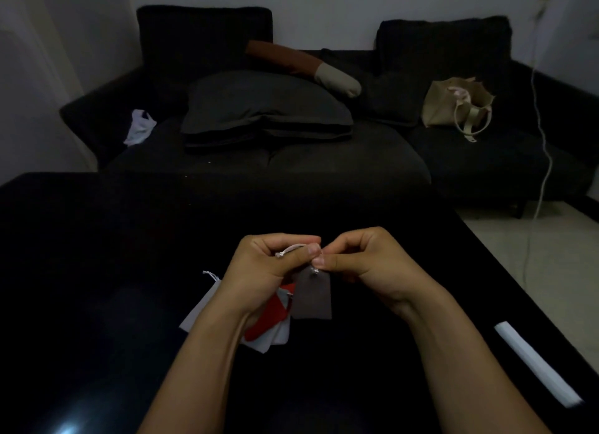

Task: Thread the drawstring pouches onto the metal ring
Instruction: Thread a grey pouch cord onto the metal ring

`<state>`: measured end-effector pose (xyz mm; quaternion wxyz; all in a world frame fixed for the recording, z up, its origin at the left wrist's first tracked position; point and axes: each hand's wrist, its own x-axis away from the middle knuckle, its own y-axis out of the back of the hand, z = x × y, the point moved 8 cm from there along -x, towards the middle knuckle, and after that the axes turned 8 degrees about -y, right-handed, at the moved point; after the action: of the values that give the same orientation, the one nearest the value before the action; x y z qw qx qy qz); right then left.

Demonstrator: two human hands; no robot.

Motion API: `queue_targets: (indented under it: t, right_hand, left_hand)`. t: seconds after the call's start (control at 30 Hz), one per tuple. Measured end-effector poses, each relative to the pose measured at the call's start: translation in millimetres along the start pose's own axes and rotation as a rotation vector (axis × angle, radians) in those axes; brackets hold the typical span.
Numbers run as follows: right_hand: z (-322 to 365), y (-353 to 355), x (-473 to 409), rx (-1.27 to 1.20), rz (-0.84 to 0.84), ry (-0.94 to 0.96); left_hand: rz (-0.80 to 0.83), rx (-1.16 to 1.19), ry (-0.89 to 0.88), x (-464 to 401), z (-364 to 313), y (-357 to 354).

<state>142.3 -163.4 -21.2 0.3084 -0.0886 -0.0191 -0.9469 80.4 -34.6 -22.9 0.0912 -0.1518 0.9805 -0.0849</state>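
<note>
Grey-brown pouch [312, 295] hangs long axis down just below the two meeting hands, the left hand [269, 268] pinching a knotted white cord [291, 249], right hand [366, 261] pinched beside it, the metal ring too hidden to place.

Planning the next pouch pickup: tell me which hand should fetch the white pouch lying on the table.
Left, probably. The white pouch lies on the table beside the left hand, partly under its forearm. The right hand sits farther away, pinching at the grey pouch.

Grey pouch [312, 295] hanging, red pouch [270, 317] beside
</note>
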Motion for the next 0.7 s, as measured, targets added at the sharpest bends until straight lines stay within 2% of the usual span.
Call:
queue_targets:
  t: [0.2, 0.43, 0.6, 0.7]
  right_hand:
    - [8, -1, 1, 0.074, -0.028, 0.079]
    - [18, 2, 1, 0.49, -0.268, 0.297]
    - [24, -7, 4, 0.538, -0.298, 0.399]
    - [26, -14, 4, 0.688, -0.317, 0.452]
  left_hand:
    - [-0.026, -0.095, -0.058, -1, -6, 4]
    - [-0.024, -0.389, -0.236, -4, -16, 6]
    - [-0.03, -0.498, -0.377, -3, -26, 6]
    - [-0.027, -0.518, -0.407, -2, -28, 3]
